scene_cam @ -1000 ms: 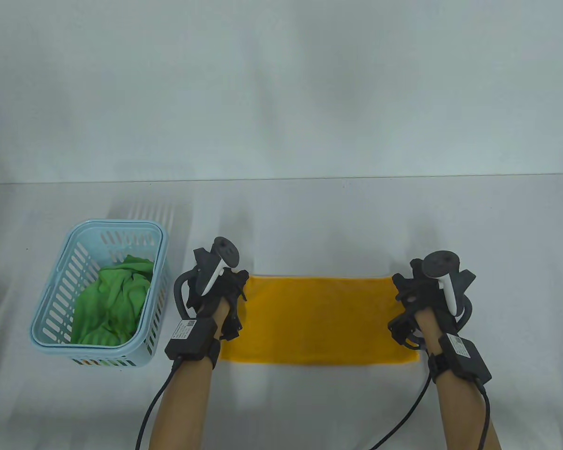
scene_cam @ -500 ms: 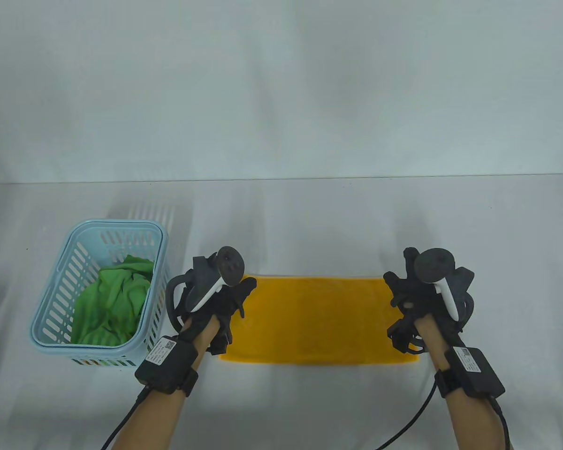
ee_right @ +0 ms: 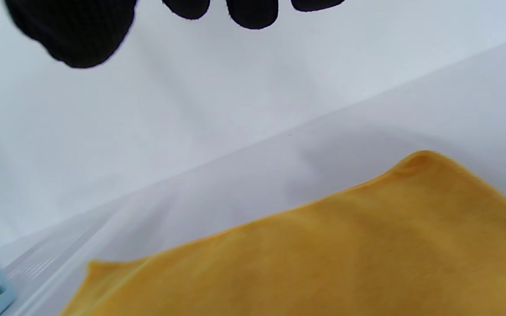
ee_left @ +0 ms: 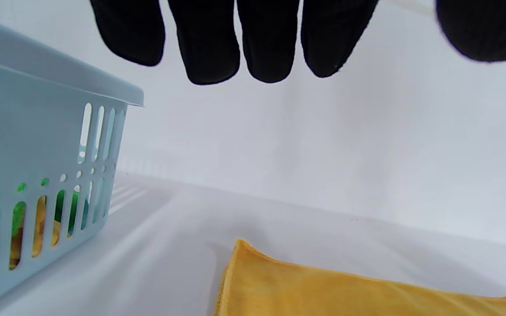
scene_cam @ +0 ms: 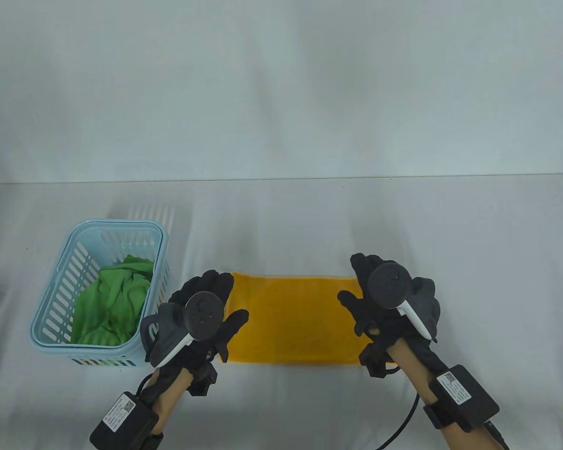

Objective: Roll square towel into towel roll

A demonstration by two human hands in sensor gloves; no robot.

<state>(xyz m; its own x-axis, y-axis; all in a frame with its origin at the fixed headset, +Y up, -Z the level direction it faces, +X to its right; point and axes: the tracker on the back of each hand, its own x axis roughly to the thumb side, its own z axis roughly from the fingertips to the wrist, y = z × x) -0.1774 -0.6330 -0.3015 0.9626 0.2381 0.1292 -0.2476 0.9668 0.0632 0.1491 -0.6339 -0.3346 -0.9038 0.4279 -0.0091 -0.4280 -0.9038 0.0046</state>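
A yellow towel, folded into a long rectangle, lies flat on the white table. My left hand hovers at its left end with straight fingers and holds nothing. My right hand is spread above the towel's right part and hides that end. In the left wrist view the fingers hang straight above the towel's left edge. The right wrist view shows bare fingertips well above the towel.
A light blue slotted basket stands left of the towel with a crumpled green cloth inside. Its wall is close beside my left hand. The white table runs back to a white wall.
Both hands have let go of the towel's far corners and opened. The left hand drew back toward the near edge; the right hand shifted left over the towel.
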